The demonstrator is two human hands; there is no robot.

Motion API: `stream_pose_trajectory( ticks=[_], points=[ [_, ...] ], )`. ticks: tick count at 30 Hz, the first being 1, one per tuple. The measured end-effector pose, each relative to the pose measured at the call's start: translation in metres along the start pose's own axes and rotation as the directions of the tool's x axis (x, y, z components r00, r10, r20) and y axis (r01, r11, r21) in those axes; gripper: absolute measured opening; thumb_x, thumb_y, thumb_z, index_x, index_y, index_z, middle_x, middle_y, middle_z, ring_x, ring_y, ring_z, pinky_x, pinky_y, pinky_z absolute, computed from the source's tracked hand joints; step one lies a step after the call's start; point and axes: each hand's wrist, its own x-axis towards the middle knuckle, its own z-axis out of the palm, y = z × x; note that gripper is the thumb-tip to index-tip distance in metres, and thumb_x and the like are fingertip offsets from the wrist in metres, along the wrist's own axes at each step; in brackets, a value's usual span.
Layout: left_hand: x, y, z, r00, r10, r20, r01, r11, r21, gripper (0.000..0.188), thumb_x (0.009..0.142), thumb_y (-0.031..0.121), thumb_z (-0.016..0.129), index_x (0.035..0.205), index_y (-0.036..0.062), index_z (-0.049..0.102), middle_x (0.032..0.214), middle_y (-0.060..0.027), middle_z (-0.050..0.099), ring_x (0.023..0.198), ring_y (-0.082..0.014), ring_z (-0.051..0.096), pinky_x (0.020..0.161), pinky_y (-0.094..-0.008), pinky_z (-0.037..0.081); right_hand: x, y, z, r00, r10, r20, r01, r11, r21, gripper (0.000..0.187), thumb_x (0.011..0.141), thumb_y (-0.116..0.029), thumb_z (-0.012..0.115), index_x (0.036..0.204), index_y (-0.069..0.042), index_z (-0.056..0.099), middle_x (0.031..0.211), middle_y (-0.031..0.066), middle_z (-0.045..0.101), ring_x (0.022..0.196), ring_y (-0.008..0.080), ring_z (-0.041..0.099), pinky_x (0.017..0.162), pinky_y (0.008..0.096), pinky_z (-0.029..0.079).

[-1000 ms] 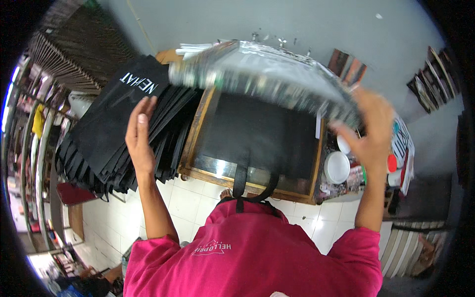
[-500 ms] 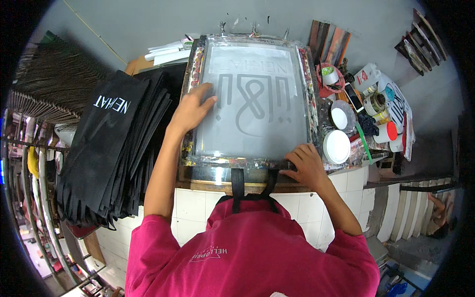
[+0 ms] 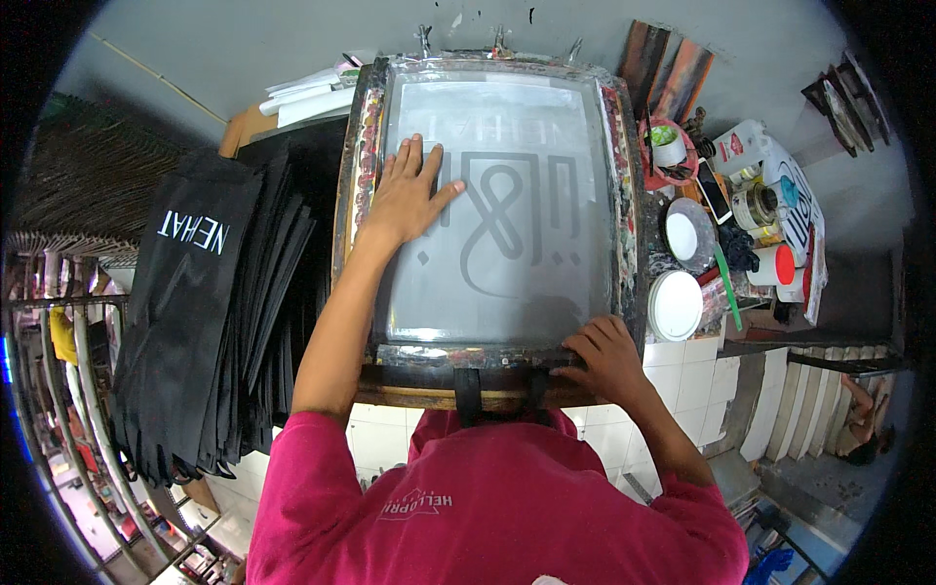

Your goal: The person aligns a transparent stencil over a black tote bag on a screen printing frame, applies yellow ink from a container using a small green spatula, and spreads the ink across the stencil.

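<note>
Down from its raised tilt a second ago, the printing screen [image 3: 499, 219] now lies flat on the wooden-edged worktop [image 3: 414, 394], two black straps [image 3: 468, 393] hanging out below its near edge. On my feed I see the left hand [image 3: 405, 198] resting on the screen's left part, fingers spread and thumb apart. The right hand [image 3: 606, 359] sits at the near right corner, fingers bent over the edge; whether they pinch it I cannot tell. Black bags [image 3: 190, 292] lie stacked to the left

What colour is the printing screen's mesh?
The mesh is grey, with a darker grey design; it shows best in the head view.
</note>
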Motion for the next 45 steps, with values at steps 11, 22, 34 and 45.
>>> stream_pose_trajectory(
  ticks=[11,22,34,45],
  points=[
    [0.002,0.004,-0.005,0.998,-0.014,0.056,0.013,1.0,0.02,0.088,0.098,0.069,0.042,0.158,0.0059,0.031,0.164,-0.0292,0.017,0.155,-0.0393,0.012,0.126,-0.0469,0.012,0.042,0.015,-0.027,0.995,0.08,-0.066,-0.066,0.979,0.195,0.044,0.086,-0.04,0.077,0.113,-0.007,0.067,0.113,0.0117,0.063,0.111,0.0333,0.058,0.098,0.0493,0.045],
    [0.006,0.009,-0.014,0.998,-0.017,0.067,0.015,0.999,0.04,0.077,0.099,0.055,0.055,0.156,0.0071,0.036,0.164,-0.0249,0.021,0.154,-0.0382,0.019,0.125,-0.0472,0.017,0.174,0.098,-0.01,0.953,0.195,-0.233,-0.219,0.972,-0.082,0.069,0.098,-0.05,0.057,0.144,0.001,0.047,0.151,0.0336,0.037,0.142,0.0483,0.035,0.117,0.0558,0.029],
    [-0.056,0.044,-0.038,0.993,-0.098,-0.07,0.079,0.968,-0.239,0.063,0.094,0.028,0.068,0.147,0.0004,0.049,0.16,-0.0229,0.035,0.149,-0.0369,0.034,0.122,-0.0493,0.026,0.196,0.121,-0.001,0.962,0.256,-0.097,-0.271,0.939,-0.21,0.084,0.097,-0.067,0.045,0.157,-0.009,0.034,0.159,0.0314,0.026,0.151,0.0436,0.022,0.121,0.0541,0.023],
    [-0.25,0.072,0.001,0.871,-0.467,-0.154,0.424,0.872,-0.243,0.076,0.096,0.027,0.058,0.157,0.0008,0.022,0.166,-0.0274,0.013,0.155,-0.0436,0.01,0.123,-0.0568,-0.001,0.219,0.115,-0.002,0.974,0.186,-0.129,-0.204,0.968,-0.148,0.084,0.094,-0.066,0.05,0.15,-0.003,0.044,0.153,0.0353,0.034,0.146,0.0488,0.028,0.119,0.0593,0.024]
  ],
)
